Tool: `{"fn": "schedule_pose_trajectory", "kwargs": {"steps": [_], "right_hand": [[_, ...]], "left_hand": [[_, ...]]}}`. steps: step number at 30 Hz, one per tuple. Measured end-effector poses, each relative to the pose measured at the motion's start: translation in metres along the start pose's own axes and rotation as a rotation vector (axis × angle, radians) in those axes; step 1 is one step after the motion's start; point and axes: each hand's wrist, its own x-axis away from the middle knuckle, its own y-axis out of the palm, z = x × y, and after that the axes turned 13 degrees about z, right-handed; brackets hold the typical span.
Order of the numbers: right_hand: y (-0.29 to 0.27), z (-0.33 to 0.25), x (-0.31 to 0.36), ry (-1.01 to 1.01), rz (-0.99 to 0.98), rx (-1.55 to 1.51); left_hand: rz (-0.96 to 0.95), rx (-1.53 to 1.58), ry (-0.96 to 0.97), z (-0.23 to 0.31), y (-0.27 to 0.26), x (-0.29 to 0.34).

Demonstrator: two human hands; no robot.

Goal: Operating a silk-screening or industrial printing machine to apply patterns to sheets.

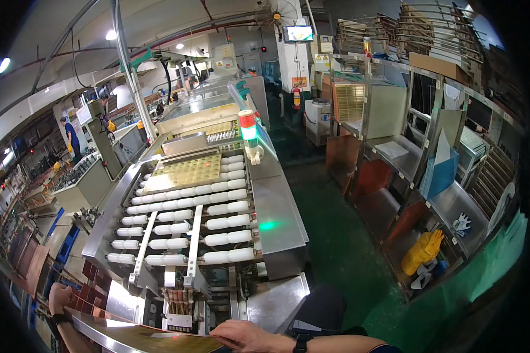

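A shiny, copper-edged sheet [188, 343] spans the lower edge of the view, between my two hands. My left hand [60, 298] is closed at the sheet's left end, its fingers curled and partly hidden. At the right end, my right hand [247, 336] has its fingers pressed together over the sheet's edge. Just beyond lies a conveyor of white rollers [227, 237] in a steel frame. A flat, gold-coloured panel with rows of round marks [185, 172] rests on the far rollers, out of reach of both hands.
Two pale guide bars [194, 244] cross the near rollers. A signal light [248, 126] glows green on the machine's right side. Metal shelving [394, 156] lines the green-floored aisle, with yellow gloves [423, 252] low down. A person in dark clothing [72, 140] stands far left.
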Motion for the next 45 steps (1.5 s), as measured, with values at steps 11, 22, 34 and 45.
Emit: {"fn": "schedule_pose_trajectory", "kwargs": {"steps": [11, 22, 34, 45], "right_hand": [[0.000, 0.002, -0.001, -0.008, -0.021, 0.022], [0.001, 0.002, 0.000, -0.017, 0.003, 0.004], [0.001, 0.000, -0.001, -0.027, 0.008, -0.002], [-0.002, 0.001, 0.000, -0.007, -0.006, 0.033]], "left_hand": [[-0.014, 0.009, -0.027, 0.009, -0.003, 0.002], [0.001, 0.039, -0.031, 0.009, -0.006, 0.005], [-0.022, 0.036, -0.061, 0.013, -0.010, 0.008], [0.046, -0.004, 0.014, -0.009, 0.004, -0.004]]}}
